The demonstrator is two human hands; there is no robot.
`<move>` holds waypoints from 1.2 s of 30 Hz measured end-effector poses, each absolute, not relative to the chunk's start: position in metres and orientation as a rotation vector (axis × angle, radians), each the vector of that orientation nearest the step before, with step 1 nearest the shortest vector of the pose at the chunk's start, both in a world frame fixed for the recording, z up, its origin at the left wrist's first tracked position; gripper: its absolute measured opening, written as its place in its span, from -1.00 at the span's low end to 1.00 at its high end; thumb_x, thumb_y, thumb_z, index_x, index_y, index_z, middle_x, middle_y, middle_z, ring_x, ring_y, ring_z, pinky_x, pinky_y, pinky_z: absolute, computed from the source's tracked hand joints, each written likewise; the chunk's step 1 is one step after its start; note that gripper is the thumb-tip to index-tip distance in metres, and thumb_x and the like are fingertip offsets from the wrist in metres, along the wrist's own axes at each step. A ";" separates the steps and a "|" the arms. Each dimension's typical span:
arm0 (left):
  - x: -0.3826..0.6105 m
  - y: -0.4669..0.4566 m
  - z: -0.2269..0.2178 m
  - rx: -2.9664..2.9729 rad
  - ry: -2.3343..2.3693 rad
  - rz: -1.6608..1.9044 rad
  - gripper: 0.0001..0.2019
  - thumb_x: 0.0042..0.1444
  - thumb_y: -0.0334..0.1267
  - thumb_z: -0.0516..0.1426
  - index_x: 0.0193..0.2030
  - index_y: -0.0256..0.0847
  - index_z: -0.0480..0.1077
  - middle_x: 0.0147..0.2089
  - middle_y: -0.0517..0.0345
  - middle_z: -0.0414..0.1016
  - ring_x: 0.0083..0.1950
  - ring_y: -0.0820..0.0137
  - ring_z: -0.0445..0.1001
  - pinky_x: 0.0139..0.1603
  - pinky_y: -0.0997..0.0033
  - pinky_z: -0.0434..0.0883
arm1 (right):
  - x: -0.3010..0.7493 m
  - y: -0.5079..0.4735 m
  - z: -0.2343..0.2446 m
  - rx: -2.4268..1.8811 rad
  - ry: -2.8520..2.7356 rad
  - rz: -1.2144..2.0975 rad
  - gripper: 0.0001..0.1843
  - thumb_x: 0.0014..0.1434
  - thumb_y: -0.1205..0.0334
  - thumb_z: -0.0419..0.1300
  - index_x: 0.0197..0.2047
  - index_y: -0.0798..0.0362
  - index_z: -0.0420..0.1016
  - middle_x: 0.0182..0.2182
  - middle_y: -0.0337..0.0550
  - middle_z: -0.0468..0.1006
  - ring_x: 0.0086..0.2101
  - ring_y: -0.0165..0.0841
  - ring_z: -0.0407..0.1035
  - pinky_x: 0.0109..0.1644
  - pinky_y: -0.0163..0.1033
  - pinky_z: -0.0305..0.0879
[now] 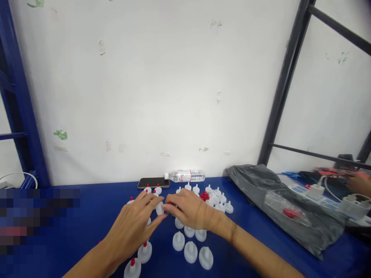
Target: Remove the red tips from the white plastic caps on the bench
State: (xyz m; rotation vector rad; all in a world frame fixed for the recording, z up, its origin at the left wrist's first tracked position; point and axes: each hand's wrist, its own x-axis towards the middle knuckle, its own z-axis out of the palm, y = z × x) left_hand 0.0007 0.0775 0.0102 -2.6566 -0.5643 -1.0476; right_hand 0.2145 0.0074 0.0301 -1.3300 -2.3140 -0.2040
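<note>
Both my hands meet over a spread of white plastic caps on the blue table point(87, 216). My left hand point(136, 224) pinches a white cap point(159, 208) between thumb and fingers. My right hand point(189, 210) is closed right beside it, its fingertips on a small red tip point(169, 203) at that cap. Plain white caps point(190, 251) lie below my right wrist. Caps fitted with red tips point(144, 251) stand under my left forearm. A small heap of loose red tips point(204, 196) lies just beyond my right hand.
A black phone point(153, 182) and a lying water bottle point(187, 176) sit against the white wall. A grey plastic bag point(269, 193) with a clear pouch of red tips point(288, 212) lies to the right. Another person's hand point(359, 184) and power strips point(307, 190) are at far right.
</note>
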 end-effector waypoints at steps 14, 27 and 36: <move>-0.003 0.081 0.024 -2.685 -0.639 -1.237 -0.78 0.33 -0.11 0.10 -0.29 -0.10 0.48 -0.36 0.25 0.54 -0.39 0.40 0.51 -0.43 0.46 0.38 | 0.317 0.020 0.065 -1.641 -2.049 -0.249 -0.61 0.55 0.15 -0.07 -0.12 0.04 0.57 -0.17 -0.07 0.58 -0.17 -0.28 0.45 -0.04 -0.22 0.28; -0.002 0.086 0.010 -2.542 -0.489 -1.066 -0.70 0.47 -0.08 0.00 0.12 -0.10 0.45 0.00 0.00 0.61 -0.22 0.31 0.68 -0.47 0.46 0.50 | 0.349 0.025 0.046 -2.168 -2.100 0.009 -0.90 0.08 0.29 0.46 -0.28 -0.07 0.74 -0.34 -0.21 0.73 -0.29 -0.26 0.58 -0.30 -0.29 0.25; 0.000 0.084 0.009 -2.561 -0.492 -1.062 -0.64 0.49 -0.03 -0.02 0.26 -0.08 0.38 0.02 0.00 0.62 -0.20 0.29 0.68 -0.45 0.44 0.51 | 0.331 0.010 0.064 -2.079 -2.062 -0.020 -0.86 0.25 0.16 0.38 -0.15 -0.02 0.72 -0.27 -0.13 0.73 -0.27 -0.24 0.57 -0.24 -0.25 0.29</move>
